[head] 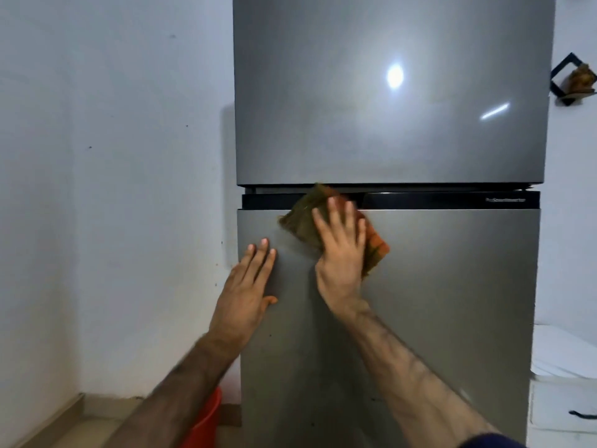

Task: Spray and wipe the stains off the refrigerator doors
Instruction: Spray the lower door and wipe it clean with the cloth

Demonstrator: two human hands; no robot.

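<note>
A grey two-door refrigerator fills the middle of the view, with an upper door (387, 92) and a lower door (452, 302) split by a black strip. My right hand (340, 250) presses a folded olive and orange cloth (302, 218) flat against the top left of the lower door, the cloth's upper corner reaching the black strip. Lower and to the left, my left hand (248, 286) lies flat on the lower door near its left edge, fingers spread, holding nothing. A few small dark specks show low on the lower door. No spray bottle is in view.
A white wall (113, 189) stands left of the refrigerator. A red bucket (206, 418) sits on the floor at its lower left. A white cabinet with a drawer handle (565, 399) is at the right, and a black wall shelf (571, 79) hangs above it.
</note>
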